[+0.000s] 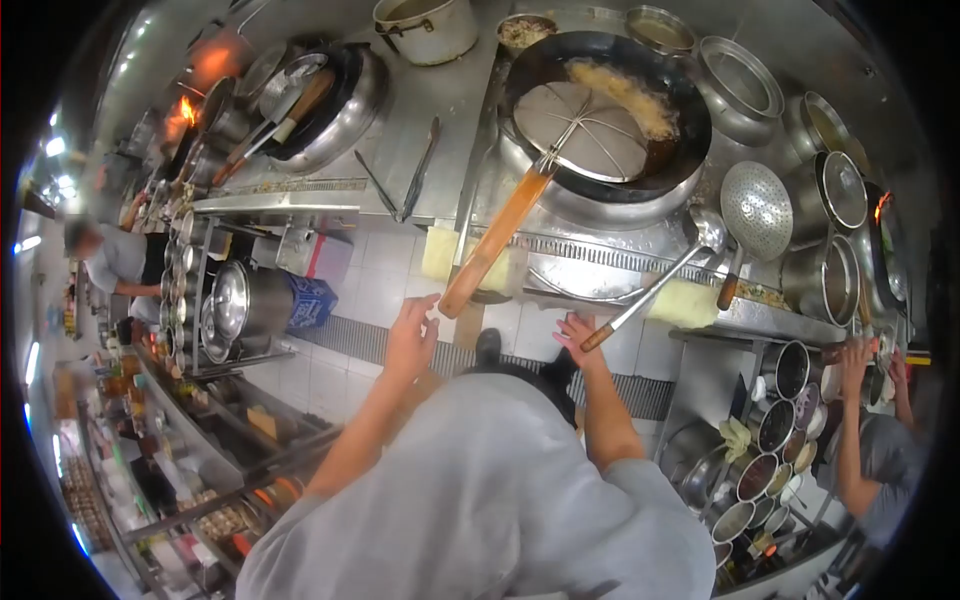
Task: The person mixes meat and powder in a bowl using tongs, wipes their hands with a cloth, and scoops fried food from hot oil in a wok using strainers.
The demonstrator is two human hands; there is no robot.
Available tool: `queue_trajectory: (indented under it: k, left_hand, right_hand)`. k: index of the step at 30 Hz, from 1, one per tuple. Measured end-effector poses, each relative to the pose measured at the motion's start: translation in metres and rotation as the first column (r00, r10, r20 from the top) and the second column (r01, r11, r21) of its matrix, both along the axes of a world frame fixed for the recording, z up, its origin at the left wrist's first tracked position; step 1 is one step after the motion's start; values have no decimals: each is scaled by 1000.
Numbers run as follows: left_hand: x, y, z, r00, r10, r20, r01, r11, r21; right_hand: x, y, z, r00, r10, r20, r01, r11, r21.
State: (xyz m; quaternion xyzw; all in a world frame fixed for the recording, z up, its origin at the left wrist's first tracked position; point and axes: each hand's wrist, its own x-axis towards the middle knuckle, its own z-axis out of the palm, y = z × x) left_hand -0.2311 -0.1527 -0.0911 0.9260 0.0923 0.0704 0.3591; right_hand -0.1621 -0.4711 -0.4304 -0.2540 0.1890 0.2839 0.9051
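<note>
A large wok (690, 130) of bubbling oil stands on the stove, with golden food (625, 92) frying at its far side. Across the wok rests a wide mesh strainer (575, 130), its long wooden handle (500, 235) reaching toward me. My left hand (414, 332) is beside the handle's end, fingers loosely bent and apart, holding nothing. Near the wooden grip of a steel ladle (655, 280), my right hand (576, 333) has its fingers spread and is not closed on it. A perforated skimmer (756, 212) lies to the ladle's right.
Metal tongs (408, 185) lie on the counter left of the wok. Folded yellowish cloths (683, 306) hang at the stove's front edge. Pots and sieves (740, 85) stand at the right. Co-workers (880, 450) work on both sides, with flames (188, 110) at far left.
</note>
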Motion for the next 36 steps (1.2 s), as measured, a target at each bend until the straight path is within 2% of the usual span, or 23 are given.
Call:
queue_trajectory:
  k: [1, 3, 4, 6, 9, 12, 14, 15, 17, 19, 20, 21, 22, 23, 25, 28, 29, 31, 32, 33, 34, 35, 36]
  left_hand:
    - [0, 2, -2, 1000, 15, 2, -15, 1000, -6]
    - [-2, 14, -17, 999, 34, 1, -34, 999, -36]
    - [-4, 21, -27, 994, 106, -4, -105, 987, -118]
    - [-13, 42, -58, 980, 197, -23, -197, 955, -223]
    - [-29, 69, -92, 964, 210, -162, -257, 889, -378]
    - [-41, 78, -99, 942, 212, -261, -299, 884, -361]
    - [-53, 90, -107, 953, 177, -244, -251, 914, -320]
    - [-58, 98, -115, 967, 117, -226, -180, 941, -285]
    - [-64, 114, -136, 971, 101, -216, -170, 928, -331]
    - [-63, 127, -152, 971, 101, -216, -180, 905, -384]
    - [-57, 131, -151, 971, 108, -213, -186, 902, -391]
    - [-48, 134, -148, 950, 107, -293, -245, 838, -487]
    - [-39, 139, -149, 924, 92, -371, -305, 763, -570]
    - [-31, 143, -153, 925, 91, -369, -304, 759, -576]
    - [-20, 148, -165, 920, 75, -386, -318, 716, -621]
    - [-11, 147, -165, 919, 49, -392, -313, 696, -646]
    - [-10, 147, -163, 915, 31, -402, -306, 703, -642]
    - [-14, 149, -168, 916, 7, -402, -284, 720, -633]
    - [-18, 149, -171, 917, -14, -399, -261, 736, -625]
    - [-23, 149, -176, 919, -24, -395, -251, 735, -630]
    - [-28, 152, -184, 913, -17, -407, -260, 744, -616]
    - [-32, 159, -196, 911, -10, -412, -264, 754, -602]
    - [-19, 162, -192, 920, -19, -391, -242, 755, -609]
  right_hand:
    - [0, 9, 0, 1000, 4, -1, -4, 1000, -10]
    - [2, 34, 9, 968, 59, -245, -150, 917, -369]
    - [4, 45, 16, 936, 135, -325, -267, 876, -403]
    - [2, 90, 26, 907, 342, -245, -417, 808, -416]
    - [3, 150, 36, 868, 475, -142, -491, 784, -379]
    - [17, 204, 38, 908, 393, -149, -420, 852, -314]
    - [24, 229, 6, 972, 233, 13, -233, 965, 119]
    - [21, 239, 24, 970, 245, 11, -244, 962, 124]
    - [22, 252, 86, 970, 77, -231, -77, 997, 10]
    - [12, 259, 40, 963, 74, -258, -61, 997, 57]
    - [4, 263, -20, 978, 202, 50, -199, 978, -58]
    - [1, 266, -53, 877, 346, 333, -290, 935, -206]
    - [1, 272, -41, 961, 276, 12, -276, 958, 77]
    - [0, 279, -28, 961, 276, 13, -276, 958, 71]
    - [-3, 286, -10, 930, 225, 292, -131, 942, -308]
    - [5, 277, -42, 801, 437, 409, -245, 863, -442]
    - [6, 275, -22, 803, 436, 406, -243, 862, -445]
    - [4, 272, 41, 722, 634, 278, -374, 695, -614]
    - [-1, 275, 24, 727, 627, 278, -366, 697, -616]
    - [-10, 276, -16, 883, 443, 154, -395, 880, -265]
    - [-11, 277, -35, 957, 288, -45, -282, 953, 109]
    - [-6, 277, 21, 933, 275, -233, -240, 956, 169]
    - [8, 279, 31, 940, 266, -211, -235, 958, 162]
